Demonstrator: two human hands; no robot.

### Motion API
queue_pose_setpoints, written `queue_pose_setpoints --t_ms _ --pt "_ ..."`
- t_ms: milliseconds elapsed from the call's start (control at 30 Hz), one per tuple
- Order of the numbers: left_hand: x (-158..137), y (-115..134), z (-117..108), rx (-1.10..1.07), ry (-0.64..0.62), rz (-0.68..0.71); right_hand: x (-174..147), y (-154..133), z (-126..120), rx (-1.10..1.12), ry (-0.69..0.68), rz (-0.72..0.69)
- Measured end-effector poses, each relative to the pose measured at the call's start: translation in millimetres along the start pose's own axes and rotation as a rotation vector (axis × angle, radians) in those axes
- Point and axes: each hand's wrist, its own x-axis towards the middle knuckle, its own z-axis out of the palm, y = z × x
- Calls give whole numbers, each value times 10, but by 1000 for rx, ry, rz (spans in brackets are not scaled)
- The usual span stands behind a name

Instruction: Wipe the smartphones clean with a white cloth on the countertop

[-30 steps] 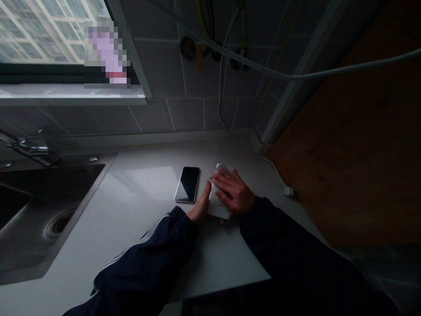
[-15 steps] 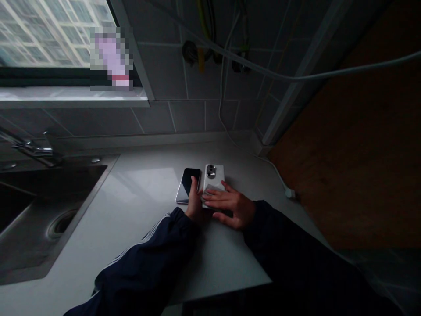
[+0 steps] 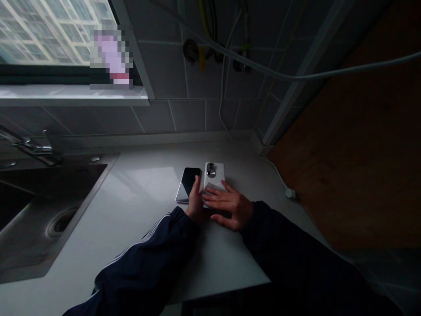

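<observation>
A white phone [image 3: 217,173], its back and camera block facing up, is held at its left edge by my left hand [image 3: 195,204]. That hand's thumb points up, and its other fingers are hidden beneath the phone. My right hand [image 3: 232,206] lies across the lower part of the phone with its fingers stretched out flat. Under those fingertips shows a small greyish patch [image 3: 209,188], perhaps a thin cloth; the dim light leaves it unclear. Just left of my left thumb, a second phone [image 3: 189,180] with a dark glossy screen lies face up on the white counter [image 3: 141,210].
A steel sink [image 3: 77,206] with a faucet [image 3: 36,149] is set into the counter at left. Along the tiled wall a white cable [image 3: 221,105] runs down to a plug [image 3: 290,193] at the right edge. A brown wooden panel [image 3: 362,153] stands at right, a window [image 3: 49,35] upper left.
My left thumb has shifted slightly to the right, toward the white phone. My right hand has moved very little and still lies on the phone. The dark phone stays in place.
</observation>
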Motion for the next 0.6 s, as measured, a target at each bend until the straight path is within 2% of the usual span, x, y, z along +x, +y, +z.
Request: queue_pose_setpoints --t_ms 167,267,333,400,600 --pt "14 -3 8 -13 1 -2 12 96 -12 -161 -19 184" --pt "3 -5 7 3 16 6 18 49 -18 -125 -43 127" --pt "-12 -2 3 36 71 -12 22 -8 -9 -78 -64 50" --pt "-23 -3 -6 74 103 -21 28 -42 5 -76 -70 34" --pt "2 -66 -35 67 -63 17 31 36 18 -243 6 171"
